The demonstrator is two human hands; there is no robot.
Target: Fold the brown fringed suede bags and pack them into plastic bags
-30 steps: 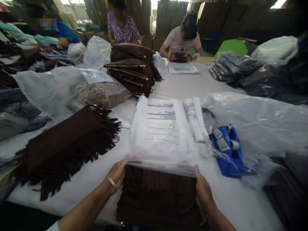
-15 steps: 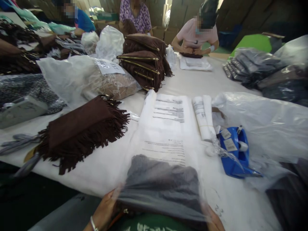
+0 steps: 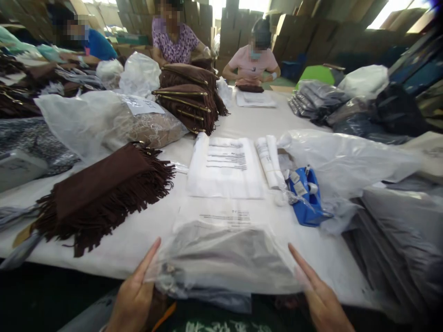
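A clear plastic bag [image 3: 221, 258] with printed lines on its far part lies at the table's near edge, spread between my hands. Inside it is a greyish soft item, blurred by the film. My left hand [image 3: 134, 288] grips the bag's left side, its foremost finger stretched along the edge. My right hand [image 3: 320, 288] pinches the right side in much the same way. Metal-like bits [image 3: 169, 276] show at the bag's near left corner. To the left lies a brown fringed bag [image 3: 100, 184]. Straight ahead is a stack of printed plastic bags [image 3: 224, 180].
A rolled plastic bundle [image 3: 269, 161] and a blue tape dispenser [image 3: 306, 196] stand to the right. Dark grey packed items [image 3: 387, 244] lie further right. Brown bags [image 3: 188, 99] are piled beyond a filled plastic sack [image 3: 114, 120]. Several co-workers sit across the table.
The view has tilted up and shifted right. The plastic bag has been drawn toward me, clear of the stack, and its contents look paler. Both hands show more fully.
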